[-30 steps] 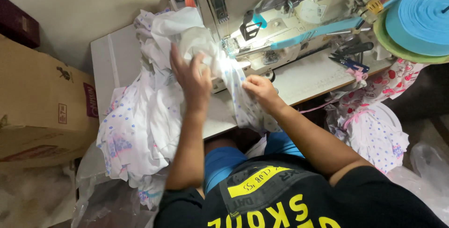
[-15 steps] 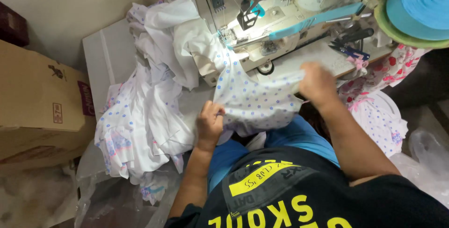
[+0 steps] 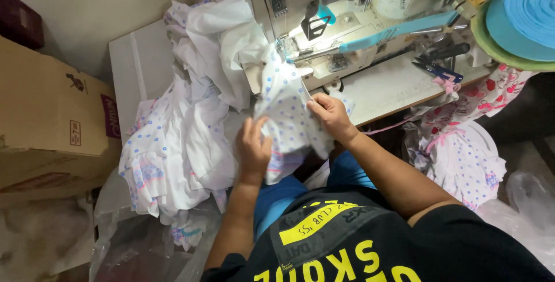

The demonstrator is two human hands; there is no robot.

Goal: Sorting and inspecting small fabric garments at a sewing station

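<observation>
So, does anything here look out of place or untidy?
Nothing looks damaged. The dotted white fabric is held by both the left hand and right hand at the sewing machine. Only the fabric pile spills loosely over the table's edge.

A brown cardboard box (image 3: 49, 120) is sitting well to the left of the person's fingers, beyond the heaped cloth, showing a dark maroon rectangular label (image 3: 110, 116) on its near side and a small pale label (image 3: 76, 133) with red print beside it. A clear plastic bag (image 3: 529, 198) is lying well to the right of the fingers and below them.
</observation>
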